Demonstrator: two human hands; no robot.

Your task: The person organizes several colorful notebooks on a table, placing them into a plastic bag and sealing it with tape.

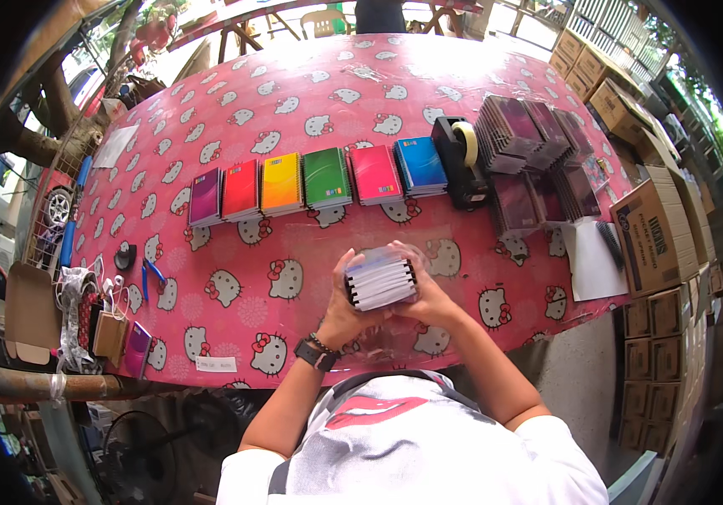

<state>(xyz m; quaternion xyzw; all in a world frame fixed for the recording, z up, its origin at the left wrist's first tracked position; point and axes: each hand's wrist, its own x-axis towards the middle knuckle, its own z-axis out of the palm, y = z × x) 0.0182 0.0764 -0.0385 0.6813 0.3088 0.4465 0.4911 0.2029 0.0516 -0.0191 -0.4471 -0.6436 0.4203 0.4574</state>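
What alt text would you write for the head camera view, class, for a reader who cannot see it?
Both hands, left hand and right hand, hold a stack of spiral notebooks in clear wrap above a pink cartoon-cat tablecloth. Beyond lie a row of coloured notebooks, a black tape dispenser and wrapped stacks.

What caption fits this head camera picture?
Both hands hold a stack of spiral notebooks over a pink table.
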